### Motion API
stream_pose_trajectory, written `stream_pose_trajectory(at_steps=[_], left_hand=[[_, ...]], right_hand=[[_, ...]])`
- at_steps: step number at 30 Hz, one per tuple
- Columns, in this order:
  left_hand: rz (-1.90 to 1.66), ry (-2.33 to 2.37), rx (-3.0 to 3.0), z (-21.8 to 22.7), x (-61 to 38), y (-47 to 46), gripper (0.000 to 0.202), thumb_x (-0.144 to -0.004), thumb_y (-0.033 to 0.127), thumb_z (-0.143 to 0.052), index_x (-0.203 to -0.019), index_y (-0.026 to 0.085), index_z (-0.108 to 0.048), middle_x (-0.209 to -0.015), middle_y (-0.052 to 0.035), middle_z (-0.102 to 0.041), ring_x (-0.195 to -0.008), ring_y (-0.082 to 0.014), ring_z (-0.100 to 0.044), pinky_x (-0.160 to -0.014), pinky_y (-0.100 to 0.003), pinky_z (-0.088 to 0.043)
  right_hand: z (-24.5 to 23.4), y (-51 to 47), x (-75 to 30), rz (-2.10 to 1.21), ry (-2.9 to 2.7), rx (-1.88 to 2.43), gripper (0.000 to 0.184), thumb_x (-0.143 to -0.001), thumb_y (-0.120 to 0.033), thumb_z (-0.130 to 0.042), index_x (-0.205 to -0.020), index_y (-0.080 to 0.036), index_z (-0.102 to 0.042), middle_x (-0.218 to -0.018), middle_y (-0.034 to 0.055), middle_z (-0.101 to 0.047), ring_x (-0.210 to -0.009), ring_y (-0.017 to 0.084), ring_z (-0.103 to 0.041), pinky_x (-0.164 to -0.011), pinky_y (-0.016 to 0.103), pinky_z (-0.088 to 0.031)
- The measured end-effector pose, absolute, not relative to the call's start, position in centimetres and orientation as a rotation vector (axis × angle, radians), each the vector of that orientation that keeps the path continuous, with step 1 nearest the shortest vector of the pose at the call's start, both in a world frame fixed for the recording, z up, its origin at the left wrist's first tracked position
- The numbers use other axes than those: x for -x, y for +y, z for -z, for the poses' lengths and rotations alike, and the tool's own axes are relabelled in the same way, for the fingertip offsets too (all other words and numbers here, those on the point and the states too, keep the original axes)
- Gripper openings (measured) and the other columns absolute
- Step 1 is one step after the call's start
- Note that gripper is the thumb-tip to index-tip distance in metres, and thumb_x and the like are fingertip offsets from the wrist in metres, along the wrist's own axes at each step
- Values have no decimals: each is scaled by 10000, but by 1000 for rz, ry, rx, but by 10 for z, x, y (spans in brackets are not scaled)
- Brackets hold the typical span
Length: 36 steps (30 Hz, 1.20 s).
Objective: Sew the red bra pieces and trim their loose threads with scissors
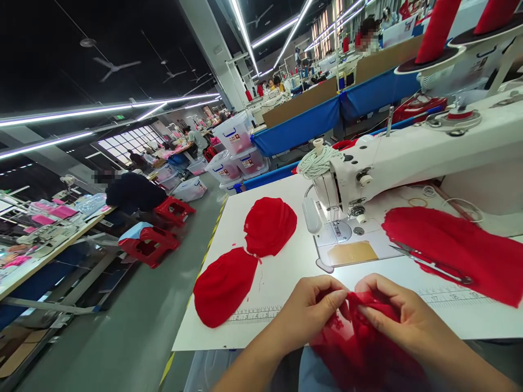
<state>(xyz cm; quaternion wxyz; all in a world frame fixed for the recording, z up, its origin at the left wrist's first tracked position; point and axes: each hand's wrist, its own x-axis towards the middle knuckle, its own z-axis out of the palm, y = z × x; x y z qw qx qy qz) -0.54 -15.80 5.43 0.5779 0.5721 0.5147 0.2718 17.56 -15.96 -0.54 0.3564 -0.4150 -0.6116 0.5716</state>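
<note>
Both my hands pinch a piece of sheer red fabric at the table's front edge, and its lower part hangs over my lap. My left hand grips its upper edge between thumb and forefinger. Close beside it, my right hand pinches the same fabric, thumb on top. Behind my hands stands a white sewing machine; its needle area is apart from the fabric. Two rounded red fabric pieces lie to the left. On the right, metal scissors rest on a longer red fabric stack.
A printed ruler runs along the white tabletop. Red thread cones stand above the machine at upper right. Clear plastic boxes are stacked beyond the table. Across the aisle, a person in dark clothing sits near red stools.
</note>
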Motion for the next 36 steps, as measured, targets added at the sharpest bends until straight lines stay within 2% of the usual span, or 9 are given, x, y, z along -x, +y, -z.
stream_pose_trajectory(at_steps=[4,6,9,13,17,22,26,33,36], left_hand=[[-698,1199,-1331,-52,9,-156,311,-853,459,-573,-756,164,-578,-670,30,-491,-625,-105,-427,-602,-231,-348],[-680,1202,-1331,-51,11,-156,250,-795,393,-668,-875,169,-588,-727,40,-496,-624,-96,-417,-589,-220,-346],[-597,1239,-1370,-49,14,-157,408,-674,252,-772,-1027,187,-577,-849,34,-526,-609,-81,-430,-557,-213,-347],[-613,1266,-1481,-49,14,-156,68,-831,225,-564,-837,171,-604,-751,11,-550,-660,-121,-494,-628,-242,-385],[-578,1207,-1483,-51,13,-154,226,-882,345,-519,-747,174,-578,-699,16,-511,-664,-126,-447,-620,-245,-355],[-451,1090,-1240,-47,14,-155,356,-714,491,-731,-800,155,-654,-623,37,-489,-580,-102,-402,-550,-234,-301],[-478,1109,-1256,-41,17,-154,460,-831,582,-565,-773,146,-700,-664,-4,-565,-609,-121,-473,-589,-248,-354],[-753,1167,-1326,-36,24,-157,429,-939,459,-449,-827,159,-736,-912,-68,-706,-914,-198,-597,-853,-300,-404],[-874,1155,-1191,-33,21,-158,455,-931,490,-468,-709,155,-681,-827,-74,-712,-812,-170,-599,-754,-270,-421]], right_hand=[[6,-159,-178,-1447,-1616,1101,218,-869,-398,-555,-744,-231,-492,-658,-47,-518,-614,139,-493,-572,230,-424],[5,-159,-179,-1452,-1651,1127,209,-872,-392,-556,-752,-227,-509,-674,-38,-543,-633,145,-506,-585,233,-431],[3,-159,-181,-1459,-1680,1150,215,-867,-408,-560,-757,-229,-514,-670,-36,-557,-632,150,-513,-582,235,-437],[1,-158,-183,-1457,-1706,1145,179,-841,-390,-569,-768,-239,-508,-665,-40,-567,-623,154,-522,-590,245,-439],[2,-158,-183,-1436,-1765,1163,140,-812,-344,-578,-754,-241,-502,-658,-48,-558,-616,149,-509,-583,242,-418],[1,-158,-182,-1414,-1832,1160,166,-780,-311,-598,-705,-233,-472,-607,-56,-507,-563,129,-435,-512,229,-349],[0,-156,-183,-1425,-1857,1132,167,-803,-327,-586,-714,-233,-481,-623,-50,-526,-577,132,-451,-531,232,-370],[5,-153,-184,-1540,-1765,1164,198,-851,-411,-533,-756,-240,-504,-666,-45,-570,-631,155,-535,-589,243,-426],[3,-149,-179,-1528,-1806,1201,220,-861,-430,-506,-745,-242,-511,-664,-35,-582,-643,171,-565,-594,255,-448]])
